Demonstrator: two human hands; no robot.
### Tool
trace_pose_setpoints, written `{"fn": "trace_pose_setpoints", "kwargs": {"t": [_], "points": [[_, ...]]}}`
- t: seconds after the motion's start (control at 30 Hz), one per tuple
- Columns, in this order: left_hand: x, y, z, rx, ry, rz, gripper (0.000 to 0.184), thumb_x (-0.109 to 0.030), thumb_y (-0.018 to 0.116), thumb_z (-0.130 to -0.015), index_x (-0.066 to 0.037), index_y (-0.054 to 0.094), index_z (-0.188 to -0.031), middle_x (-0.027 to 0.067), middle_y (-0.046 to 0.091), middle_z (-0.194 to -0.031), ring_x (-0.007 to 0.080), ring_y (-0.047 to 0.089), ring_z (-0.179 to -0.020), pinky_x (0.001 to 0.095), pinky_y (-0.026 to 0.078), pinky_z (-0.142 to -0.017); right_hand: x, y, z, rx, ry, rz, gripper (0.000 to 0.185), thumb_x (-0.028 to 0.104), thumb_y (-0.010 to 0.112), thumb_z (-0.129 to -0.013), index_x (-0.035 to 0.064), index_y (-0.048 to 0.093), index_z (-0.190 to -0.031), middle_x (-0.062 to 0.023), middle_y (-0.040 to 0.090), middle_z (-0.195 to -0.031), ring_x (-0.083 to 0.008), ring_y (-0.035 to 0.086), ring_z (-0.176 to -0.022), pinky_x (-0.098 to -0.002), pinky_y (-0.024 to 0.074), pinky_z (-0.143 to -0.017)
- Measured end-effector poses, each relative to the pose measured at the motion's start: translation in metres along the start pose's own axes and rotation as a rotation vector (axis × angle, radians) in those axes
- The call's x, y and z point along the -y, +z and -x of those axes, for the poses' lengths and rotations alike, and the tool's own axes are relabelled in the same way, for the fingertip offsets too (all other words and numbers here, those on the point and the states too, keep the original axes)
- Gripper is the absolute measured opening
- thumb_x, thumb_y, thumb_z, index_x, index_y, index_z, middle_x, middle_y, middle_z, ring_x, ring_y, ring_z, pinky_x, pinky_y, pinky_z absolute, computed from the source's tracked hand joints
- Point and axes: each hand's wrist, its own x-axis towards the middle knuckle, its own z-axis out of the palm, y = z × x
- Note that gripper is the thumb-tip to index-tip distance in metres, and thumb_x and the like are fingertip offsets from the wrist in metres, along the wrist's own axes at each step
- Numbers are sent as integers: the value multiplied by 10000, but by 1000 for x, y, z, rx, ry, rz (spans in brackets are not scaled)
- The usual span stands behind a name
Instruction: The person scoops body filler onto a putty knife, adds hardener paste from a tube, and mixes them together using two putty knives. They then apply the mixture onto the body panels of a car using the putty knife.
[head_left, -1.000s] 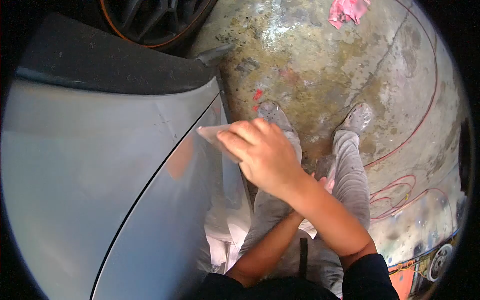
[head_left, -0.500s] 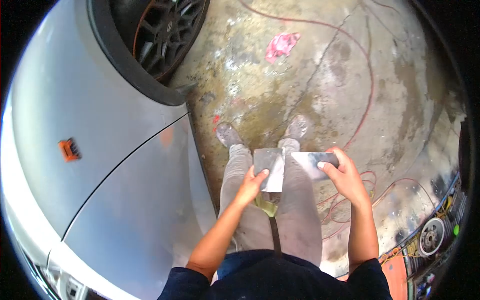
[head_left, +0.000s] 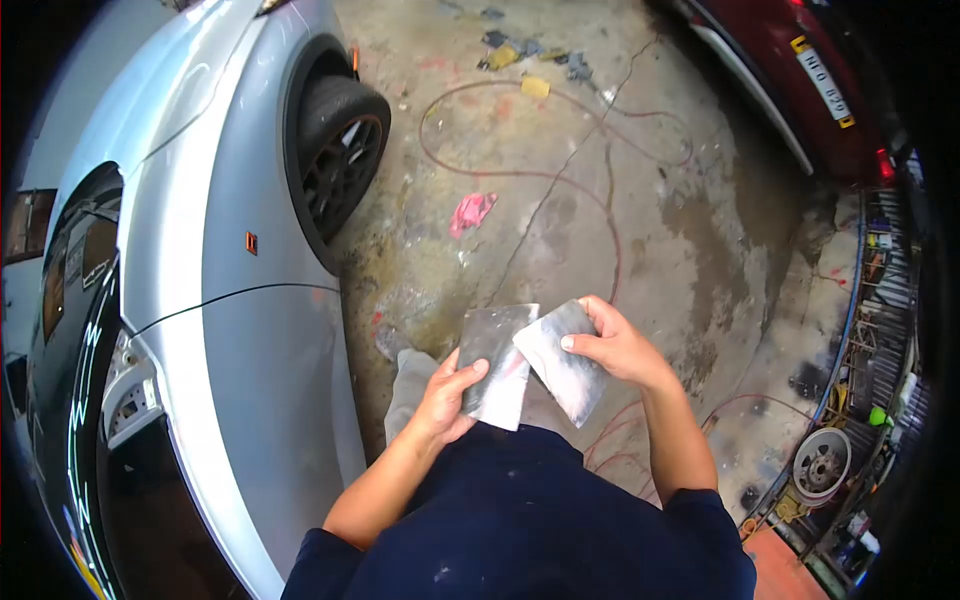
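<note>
My left hand (head_left: 445, 399) grips a flat, rectangular grey putty spreader (head_left: 500, 345) by its left side, thumb on its face; white material coats its lower part. In my right hand (head_left: 622, 347) is a second flat putty spreader (head_left: 566, 372), grey and smeared white, pinched near its upper right edge and tilted. The two plates are side by side in front of my chest, their near edges close together; I cannot tell whether they touch. To the left stands a grey car (head_left: 285, 350) with a small orange badge (head_left: 251, 243) on its fender.
A black car wheel (head_left: 345, 160) is ahead on the left. A pink cloth (head_left: 472, 213) and a red hose (head_left: 612, 230) lie on the stained concrete floor (head_left: 560, 240). A dark red car (head_left: 770, 80) stands far right. A loose wheel rim (head_left: 822, 466) sits by the cluttered rack.
My view has lifted and shifted, showing more of both cars. My right hand has turned its spreader downward and brought it closer to the left one. Both hands keep their hold.
</note>
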Motion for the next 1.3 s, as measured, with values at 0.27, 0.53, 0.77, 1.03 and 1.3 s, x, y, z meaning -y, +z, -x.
{"fn": "trace_pose_setpoints", "kwargs": {"t": [0.27, 0.53, 0.77, 1.03, 1.3], "points": [[-23, 57, 30, 8, 484, -232, 479, -152, 623, -991, -36, 410, -1404, 144, 606, -1283, 257, 643, -1155, 433, 546, -981, 56, -20, 78, -225, -221, 151, 328, 101, 706, -922, 21, 522, -1182, -107, 615, -1171, -140, 577, -1095, -315, 475, -954], [-26, 142, 36, -64, 804, -150, 328, -119, 551, -1024, -23, 473, -1328, 121, 615, -1259, 223, 627, -1137, 395, 509, -1002, 66, 74, 79, -210, -1211, 517, 524, -91, 609, -854, 53, 506, -1347, -182, 559, -1312, -356, 538, -1265, -442, 425, -1089], [-18, 145, 53, -65, 803, -108, 340, -136, 574, -1011, 12, 492, -1306, 146, 649, -1200, 215, 654, -1059, 378, 528, -945, 30, 27, 54, -223, -1135, 920, 665, -162, 603, -682, 97, 627, -1294, -165, 555, -1292, -368, 533, -1268, -462, 427, -1086], [-10, 140, 72, -218, 880, -1104, 309, -161, 592, -1021, 41, 600, -1255, 93, 736, -1009, 102, 629, -920, 286, 505, -834, 98, 15, 76, -418, -1155, 1323, 486, 42, 671, -766, 182, 688, -1232, -55, 635, -1238, -279, 562, -1237, -543, 345, -1132], [-23, 142, 64, -400, 1135, -1021, 261, -148, 575, -1032, 17, 591, -1233, 116, 625, -692, 103, 521, -609, 319, 446, -569, 52, 61, 76, -83, -1141, 1202, 430, 133, 676, -812, 194, 678, -1237, -60, 616, -1246, -279, 566, -1225, -554, 371, -1112]]}}
